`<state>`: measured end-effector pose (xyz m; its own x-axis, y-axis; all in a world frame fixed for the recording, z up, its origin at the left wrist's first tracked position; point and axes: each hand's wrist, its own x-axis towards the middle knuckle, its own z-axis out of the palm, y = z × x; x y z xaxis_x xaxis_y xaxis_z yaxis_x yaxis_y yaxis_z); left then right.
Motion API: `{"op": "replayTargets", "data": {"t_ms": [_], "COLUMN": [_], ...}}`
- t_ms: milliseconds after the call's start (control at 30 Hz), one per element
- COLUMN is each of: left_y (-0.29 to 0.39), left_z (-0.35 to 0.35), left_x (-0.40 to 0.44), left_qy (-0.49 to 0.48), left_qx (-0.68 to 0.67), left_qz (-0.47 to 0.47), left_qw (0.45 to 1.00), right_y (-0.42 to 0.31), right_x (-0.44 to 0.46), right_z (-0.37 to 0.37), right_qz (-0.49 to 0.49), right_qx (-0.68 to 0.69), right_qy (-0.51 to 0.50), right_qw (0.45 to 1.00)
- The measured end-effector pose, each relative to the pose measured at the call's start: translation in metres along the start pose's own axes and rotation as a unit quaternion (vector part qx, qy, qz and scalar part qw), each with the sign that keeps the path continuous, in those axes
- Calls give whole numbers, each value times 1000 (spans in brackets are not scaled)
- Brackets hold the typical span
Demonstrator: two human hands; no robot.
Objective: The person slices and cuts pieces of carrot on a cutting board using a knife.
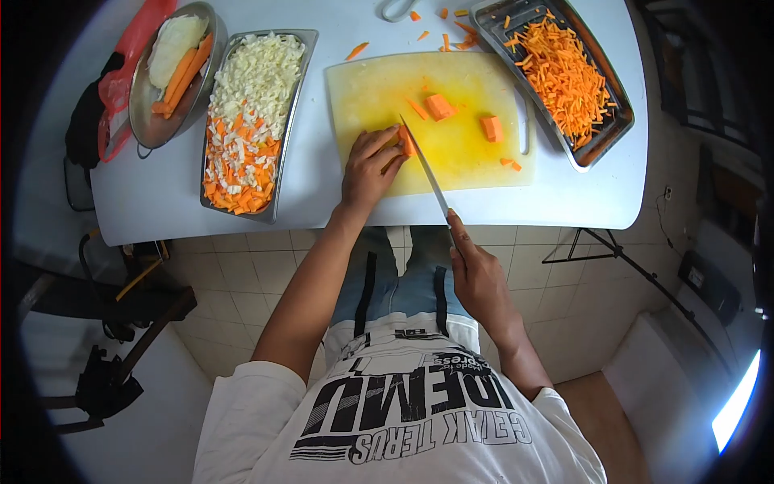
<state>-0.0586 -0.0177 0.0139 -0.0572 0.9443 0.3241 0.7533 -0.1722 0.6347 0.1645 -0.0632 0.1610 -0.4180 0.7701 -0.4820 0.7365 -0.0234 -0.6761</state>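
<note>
On the yellow-stained cutting board [476, 165], my left hand [373, 168] has its fingers closed on a carrot piece [407, 141] near the board's lower left. My right hand [476, 270], below the table's front edge, grips the handle of a knife [431, 176]. The blade points up and away, lying along the right side of the held carrot piece. Two thick carrot chunks rest farther right on the board, one near the middle [440, 106] and one by the handle slot [492, 128]. Thin carrot slivers [510, 164] lie near them.
A tray [576, 161] of carrot sticks stands at the right. To the left are a long tray [276, 211] of chopped white and orange vegetables and a metal bowl [145, 133] with whole carrots and a white vegetable. Carrot scraps [357, 51] lie behind the board.
</note>
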Motion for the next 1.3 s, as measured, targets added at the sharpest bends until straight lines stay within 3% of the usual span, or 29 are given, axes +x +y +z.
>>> {"op": "replayTargets", "data": {"t_ms": [367, 467, 567, 600, 667, 767, 867, 933, 967, 1000, 1067, 1133, 1300], "left_y": [-2, -9, 34, 47, 74, 64, 56, 33, 20, 14, 4, 4, 0], "left_z": [2, -4, -2, 4, 23, 53, 44, 34, 24, 9, -4, -16, -4], "left_x": [3, 1, 42, 62, 85, 78, 77, 60, 40, 26, 6, 1, -2], "left_qy": [-17, -33, 96, 56, -35, -96, -48, 110, 139, 122, 44, -46, -27], "left_qx": [-15, -16, -31, -57, 46, 39, -46, -90, -82, -57, -33, -18, -3], "left_qz": [-5, 31, -1, 11, 36, 31, 37, -10, -63, -101, -76, -46, -60], "left_qw": [1000, 999, 995, 997, 998, 994, 997, 990, 985, 986, 996, 998, 998], "right_y": [22, 30, 29, 31, 36, 58, 61, 59, 60, 64, 73, 74, 50], "right_x": [24, 23, 22, 22, 23, 28, 30, 38, 39, 41, 41, 37, 19], "right_z": [36, 47, 47, 48, 51, 62, 61, 54, 50, 48, 41, 33, 13], "right_qz": [-17, -16, 11, 8, -3, -9, -44, -45, -43, -25, 12, -43, -62], "right_qx": [13, -6, -34, -33, -33, -31, -12, 120, 185, 209, 249, 158, 96], "right_qy": [41, 61, 42, 45, 51, 54, 53, 29, 17, -2, -53, 2, 33], "right_qw": [999, 998, 998, 998, 998, 998, 998, 991, 982, 978, 967, 987, 993]}}
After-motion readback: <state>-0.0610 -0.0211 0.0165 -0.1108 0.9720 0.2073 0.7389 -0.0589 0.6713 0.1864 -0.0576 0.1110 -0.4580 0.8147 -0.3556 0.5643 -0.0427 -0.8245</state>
